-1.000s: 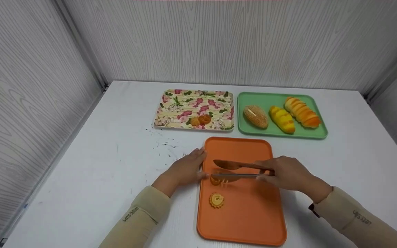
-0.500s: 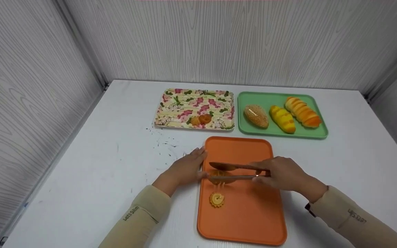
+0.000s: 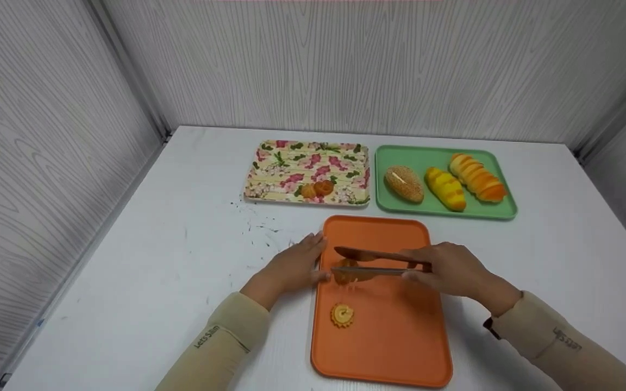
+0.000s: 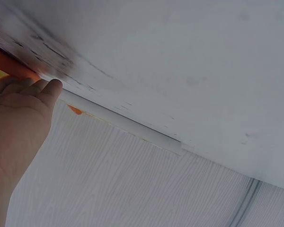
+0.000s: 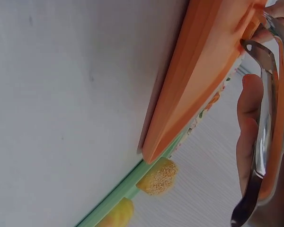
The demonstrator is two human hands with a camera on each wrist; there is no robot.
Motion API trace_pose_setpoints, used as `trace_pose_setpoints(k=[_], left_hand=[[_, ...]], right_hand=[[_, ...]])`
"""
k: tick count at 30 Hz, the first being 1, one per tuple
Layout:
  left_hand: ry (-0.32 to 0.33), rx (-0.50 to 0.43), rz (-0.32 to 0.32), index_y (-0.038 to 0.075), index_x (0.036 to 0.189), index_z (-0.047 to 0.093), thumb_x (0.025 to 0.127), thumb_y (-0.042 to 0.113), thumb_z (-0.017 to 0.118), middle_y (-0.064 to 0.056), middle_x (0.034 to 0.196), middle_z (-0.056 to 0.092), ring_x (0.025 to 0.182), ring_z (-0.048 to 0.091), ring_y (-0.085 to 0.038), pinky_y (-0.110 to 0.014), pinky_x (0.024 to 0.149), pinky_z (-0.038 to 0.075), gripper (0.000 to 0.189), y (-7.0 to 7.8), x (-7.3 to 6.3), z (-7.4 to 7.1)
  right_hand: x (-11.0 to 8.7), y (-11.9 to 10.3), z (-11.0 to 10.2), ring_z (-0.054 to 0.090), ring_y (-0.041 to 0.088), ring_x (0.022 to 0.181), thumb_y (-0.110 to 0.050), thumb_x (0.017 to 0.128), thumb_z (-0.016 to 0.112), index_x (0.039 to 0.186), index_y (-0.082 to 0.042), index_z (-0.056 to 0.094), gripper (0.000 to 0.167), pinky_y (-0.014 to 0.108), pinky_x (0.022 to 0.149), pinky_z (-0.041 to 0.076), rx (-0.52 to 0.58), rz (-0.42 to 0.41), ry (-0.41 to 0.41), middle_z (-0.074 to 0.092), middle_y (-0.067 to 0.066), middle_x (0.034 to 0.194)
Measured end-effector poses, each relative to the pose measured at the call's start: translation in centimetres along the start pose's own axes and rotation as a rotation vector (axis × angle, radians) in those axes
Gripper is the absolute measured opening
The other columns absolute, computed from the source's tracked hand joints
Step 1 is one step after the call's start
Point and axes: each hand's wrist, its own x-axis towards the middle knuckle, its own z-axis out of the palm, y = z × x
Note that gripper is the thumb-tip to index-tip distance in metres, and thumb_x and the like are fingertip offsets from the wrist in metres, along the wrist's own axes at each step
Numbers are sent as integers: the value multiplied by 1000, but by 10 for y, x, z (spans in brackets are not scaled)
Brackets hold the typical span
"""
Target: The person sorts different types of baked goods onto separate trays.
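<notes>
Tongs (image 3: 376,254) lie level across the orange tray (image 3: 389,345), gripped by the right hand (image 3: 450,271) from the right, with the thumb against the near arm and the fingers on the far one, a hold that lets a squeeze bring the two ends together. Those ends stand apart on either side of a small brown pastry (image 3: 346,264), which is on the tray near its left edge; whether the metal touches it I cannot tell.

Opposite, the left hand (image 3: 293,266) rests against the left rim with its fingers extended rather than clamped, probably to stop the tray sliding. The two hands are well apart, likely so that neither blocks the tongs. Nearer the person, a crinkled tart (image 3: 342,315) sits alone on the same tray, leaving space for the tongs around each piece.

Behind, two little pastries (image 3: 317,189) sit side by side at the front of the flowered tray (image 3: 291,157). Just to its right, the green tray (image 3: 419,154) holds a seeded bun (image 3: 404,183), a yellow bread (image 3: 445,188) and a striped loaf (image 3: 477,177), seemingly grouping the bigger breads together.
</notes>
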Motion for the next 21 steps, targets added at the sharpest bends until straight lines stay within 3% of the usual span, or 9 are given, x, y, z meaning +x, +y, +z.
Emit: trace_pose_setpoints(k=[7,13,21], left_hand=[[-2,-1,1,11,153,18,94,51,51,-3,158,10,144,9,-22,-42,112,20,79,0,0,-1],[0,-15,-9,11,153,18,93,52,53,-2,159,9,144,10,-22,-43,112,20,81,1,0,-1],[1,-18,-1,10,153,18,93,51,53,-2,159,9,144,8,-21,-41,113,18,81,0,-1,0]], right_hand=[[10,4,-9,45,3,54,-34,87,69,124,-16,66,42,26,48,39,16,36,35,64,-15,78],[22,12,-17,42,6,50,-44,89,63,126,-18,65,46,28,46,35,-9,55,67,63,-12,76],[42,21,-25,36,12,45,-45,90,63,132,-21,60,49,30,44,31,1,151,113,50,-3,57]])
